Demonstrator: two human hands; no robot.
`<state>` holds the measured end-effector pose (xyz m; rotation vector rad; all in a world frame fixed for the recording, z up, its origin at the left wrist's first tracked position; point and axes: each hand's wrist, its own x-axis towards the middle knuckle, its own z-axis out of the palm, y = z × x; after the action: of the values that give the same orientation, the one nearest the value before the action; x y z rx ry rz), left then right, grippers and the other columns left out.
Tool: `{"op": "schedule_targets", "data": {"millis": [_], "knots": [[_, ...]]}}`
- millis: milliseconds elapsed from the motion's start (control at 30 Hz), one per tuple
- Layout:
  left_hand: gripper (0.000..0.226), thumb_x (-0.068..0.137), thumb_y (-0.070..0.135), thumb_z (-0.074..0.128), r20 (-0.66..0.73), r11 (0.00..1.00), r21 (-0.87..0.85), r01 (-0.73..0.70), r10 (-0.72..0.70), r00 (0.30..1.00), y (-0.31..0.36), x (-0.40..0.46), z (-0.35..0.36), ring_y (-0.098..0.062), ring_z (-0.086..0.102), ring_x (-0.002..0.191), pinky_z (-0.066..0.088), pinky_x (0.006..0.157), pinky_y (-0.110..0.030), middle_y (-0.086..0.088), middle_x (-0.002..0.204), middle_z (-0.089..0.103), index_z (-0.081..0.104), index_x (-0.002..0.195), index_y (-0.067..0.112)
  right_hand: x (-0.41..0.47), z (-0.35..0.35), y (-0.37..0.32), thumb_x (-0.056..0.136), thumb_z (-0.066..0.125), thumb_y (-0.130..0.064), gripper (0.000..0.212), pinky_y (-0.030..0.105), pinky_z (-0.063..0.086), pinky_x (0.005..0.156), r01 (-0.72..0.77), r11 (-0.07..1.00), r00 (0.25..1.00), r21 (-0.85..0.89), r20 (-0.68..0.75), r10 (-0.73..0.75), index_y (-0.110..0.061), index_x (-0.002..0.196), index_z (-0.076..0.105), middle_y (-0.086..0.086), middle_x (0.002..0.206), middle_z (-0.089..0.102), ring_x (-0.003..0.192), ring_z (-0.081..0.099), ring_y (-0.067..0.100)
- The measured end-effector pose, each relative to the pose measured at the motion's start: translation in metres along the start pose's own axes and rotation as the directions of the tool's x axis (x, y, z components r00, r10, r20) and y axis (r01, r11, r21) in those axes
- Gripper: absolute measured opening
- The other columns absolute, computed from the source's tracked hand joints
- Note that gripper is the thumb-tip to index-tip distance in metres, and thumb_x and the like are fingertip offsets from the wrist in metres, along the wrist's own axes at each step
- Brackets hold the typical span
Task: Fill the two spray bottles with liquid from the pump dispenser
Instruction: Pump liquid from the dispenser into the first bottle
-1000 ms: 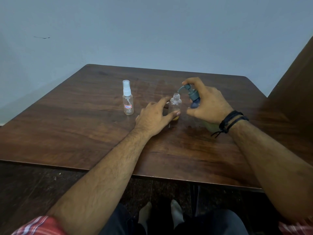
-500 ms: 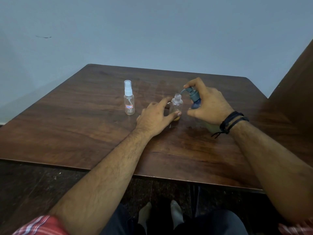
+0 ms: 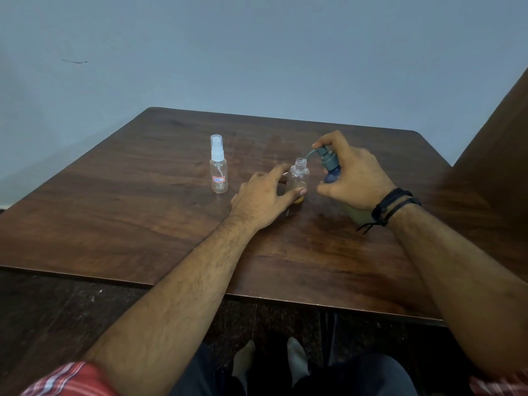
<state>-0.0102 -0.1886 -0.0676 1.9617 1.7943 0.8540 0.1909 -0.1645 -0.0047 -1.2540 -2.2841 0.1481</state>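
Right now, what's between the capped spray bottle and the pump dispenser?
In the head view, the left hand gripping the open spray bottle sits between capped spray bottle and pump dispenser.

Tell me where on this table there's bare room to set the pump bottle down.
Bare wood lies left of the capped spray bottle toward the table edge, across the far strip by the wall, and along the near edge between the forearms. It is crowded around the open bottle, where left hand and right hand with the pump dispenser meet.

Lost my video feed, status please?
Left hand steadies open bottle. Right hand grips pump, spout over its mouth. Capped bottle waits. Nothing blocking.
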Motion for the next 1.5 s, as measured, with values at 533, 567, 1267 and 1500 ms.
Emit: {"op": "schedule_targets", "data": {"millis": [533, 567, 1267, 1500], "knots": [[0.062, 0.086, 0.077, 0.053, -0.011, 1.0, 0.001, -0.02, 0.02, 1.0, -0.0017, 0.0018, 0.0024, -0.025, 0.049, 0.132, 0.046, 0.101, -0.052, 0.006, 0.135, 0.061, 0.035, 0.141, 0.053, 0.0002, -0.0006, -0.0009, 0.072, 0.072, -0.018, 0.07, 0.021, 0.039, 0.055, 0.019, 1.0, 1.0, -0.019, 0.003, -0.019, -0.034, 0.133, 0.04, -0.009, 0.077, 0.057, 0.063, 0.056, 0.01], [0.063, 0.086, 0.077, 0.053, -0.014, 1.0, 0.002, -0.019, 0.019, 1.0, -0.0014, 0.0015, 0.0022, -0.026, 0.049, 0.132, 0.046, 0.101, -0.052, 0.006, 0.135, 0.061, 0.035, 0.141, 0.053, 0.0002, -0.0007, -0.0009, 0.072, 0.072, -0.018, 0.07, 0.022, 0.04, 0.055, 0.021, 1.0, 1.0, -0.022, 0.002, -0.021, -0.034, 0.132, 0.041, -0.008, 0.077, 0.058, 0.063, 0.056, 0.011], [0.063, 0.086, 0.077, 0.053, -0.009, 1.0, -0.013, -0.016, 0.016, 1.0, -0.0005, 0.0004, 0.0012, -0.025, 0.049, 0.133, 0.047, 0.101, -0.054, 0.007, 0.134, 0.061, 0.036, 0.141, 0.053, -0.0004, -0.0013, -0.0018, 0.073, 0.072, -0.016, 0.066, 0.018, 0.035, 0.056, 0.027, 0.999, 1.0, -0.026, 0.0, -0.027, -0.03, 0.13, 0.043, -0.013, 0.078, 0.054, 0.064, 0.055, 0.009], [0.065, 0.086, 0.077, 0.053, 0.0, 1.0, 0.001, 0.002, -0.002, 1.0, 0.0015, 0.0, -0.0001, -0.027, 0.049, 0.133, 0.046, 0.102, -0.053, 0.003, 0.137, 0.059, 0.035, 0.144, 0.051, 0.0012, 0.0008, 0.0001, 0.071, 0.074, -0.018, 0.062, 0.024, 0.039, 0.056, 0.025, 0.999, 1.0, -0.022, 0.012, -0.025, -0.033, 0.122, 0.042, -0.004, 0.08, 0.061, 0.066, 0.057, 0.016]]}}
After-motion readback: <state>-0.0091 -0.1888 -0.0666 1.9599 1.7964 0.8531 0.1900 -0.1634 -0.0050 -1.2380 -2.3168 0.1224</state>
